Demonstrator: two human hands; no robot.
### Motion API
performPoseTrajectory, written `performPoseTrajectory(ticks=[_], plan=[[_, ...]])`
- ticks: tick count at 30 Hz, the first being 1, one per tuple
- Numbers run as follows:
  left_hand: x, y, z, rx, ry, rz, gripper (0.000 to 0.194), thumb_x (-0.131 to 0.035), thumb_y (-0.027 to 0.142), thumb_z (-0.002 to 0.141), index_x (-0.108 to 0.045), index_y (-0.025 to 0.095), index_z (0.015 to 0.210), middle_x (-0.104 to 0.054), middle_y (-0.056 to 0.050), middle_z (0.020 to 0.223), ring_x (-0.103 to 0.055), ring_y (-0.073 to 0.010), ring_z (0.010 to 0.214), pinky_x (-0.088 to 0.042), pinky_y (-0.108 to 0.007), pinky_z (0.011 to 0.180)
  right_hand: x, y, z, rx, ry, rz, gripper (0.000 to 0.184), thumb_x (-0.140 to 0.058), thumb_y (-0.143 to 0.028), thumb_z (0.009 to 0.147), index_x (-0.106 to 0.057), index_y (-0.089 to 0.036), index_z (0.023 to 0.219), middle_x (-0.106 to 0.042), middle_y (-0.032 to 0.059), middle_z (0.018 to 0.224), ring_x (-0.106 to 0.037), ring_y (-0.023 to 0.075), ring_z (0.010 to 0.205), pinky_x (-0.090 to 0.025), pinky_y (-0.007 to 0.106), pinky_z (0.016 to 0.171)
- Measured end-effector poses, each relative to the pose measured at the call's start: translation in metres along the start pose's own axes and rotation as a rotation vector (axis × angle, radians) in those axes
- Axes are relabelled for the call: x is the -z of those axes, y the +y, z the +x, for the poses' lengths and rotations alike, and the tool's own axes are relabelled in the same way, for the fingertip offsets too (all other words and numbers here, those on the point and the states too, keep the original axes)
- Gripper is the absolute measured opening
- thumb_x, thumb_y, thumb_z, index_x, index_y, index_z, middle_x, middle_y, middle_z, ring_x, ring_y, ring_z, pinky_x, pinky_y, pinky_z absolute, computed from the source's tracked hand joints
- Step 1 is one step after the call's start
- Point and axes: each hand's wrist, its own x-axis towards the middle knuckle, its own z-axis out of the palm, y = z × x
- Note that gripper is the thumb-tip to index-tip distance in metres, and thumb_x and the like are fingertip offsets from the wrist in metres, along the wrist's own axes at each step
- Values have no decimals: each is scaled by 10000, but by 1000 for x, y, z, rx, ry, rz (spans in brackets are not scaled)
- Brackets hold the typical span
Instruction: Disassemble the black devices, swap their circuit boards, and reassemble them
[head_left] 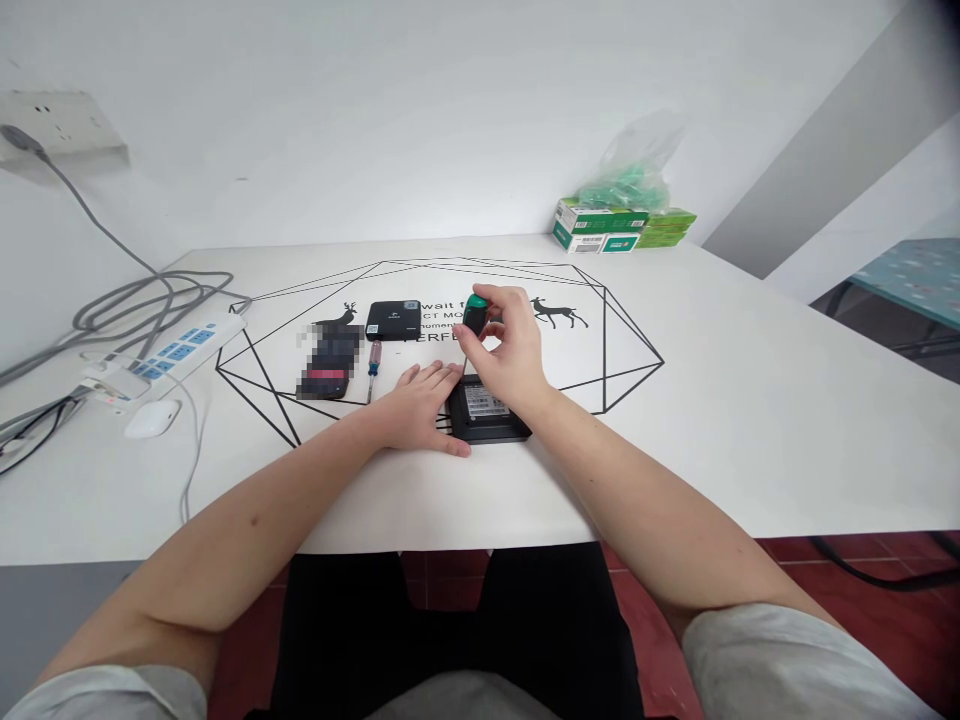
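Note:
A small black box (491,414) with a white label lies upside down on the white table (750,420). My left hand (420,405) lies flat beside it, fingers stretched out and touching its left edge. My right hand (510,345) is closed round the green handle of a screwdriver (475,312), held upright with its shaft pointing down onto the box. A second black box (393,320) sits farther back. A blue-and-red screwdriver (373,365) lies to the left of my left hand.
A blurred dark object (330,362) lies left of the loose screwdriver. A white power strip (169,355) with grey cables and a white mouse (152,417) are at the left. Green boxes with a plastic bag (622,222) stand at the back right.

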Motion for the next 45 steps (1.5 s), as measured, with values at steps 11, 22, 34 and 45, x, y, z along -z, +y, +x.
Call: performPoseTrajectory(ticks=[11, 22, 34, 45], plan=[[1, -2, -1, 18, 38, -66, 1259, -573, 935, 838, -176, 148, 1738, -200, -231, 1801, -145, -463, 1670, -100, -618, 1335, 1, 1, 2, -21, 67, 17, 424, -674, -408, 987, -547, -320, 1382, -591, 86, 1211, -629, 245, 1047, -641, 377, 670], [5, -9, 7, 21, 461, -49, 199, -547, 330, 1046, -710, 237, 982, -784, -74, 1088, -694, -280, 1106, -461, -460, 1057, -2, 5, 0, -47, 153, 83, 494, -651, -497, 1013, -469, -352, 1449, -529, 101, 1262, -641, 250, 1088, -674, 398, 727], [18, -46, 3, 450, 518, 217, 387, -533, 248, 1004, -711, 208, 1345, -683, -166, 1389, -565, -395, 1335, -400, -599, 1106, 0, 7, 2, -56, 127, 63, 490, -660, -524, 1002, -522, -332, 1431, -559, 106, 1262, -643, 266, 1102, -681, 413, 712], [-4, 8, -10, -33, 100, -74, 1265, -761, 834, 754, -291, 147, 1707, -267, -244, 1770, -249, -483, 1625, -286, -619, 1294, 2, 4, 4, -30, 162, 42, 413, -680, -451, 983, -569, -308, 1355, -590, 86, 1197, -636, 236, 1005, -633, 368, 666]])
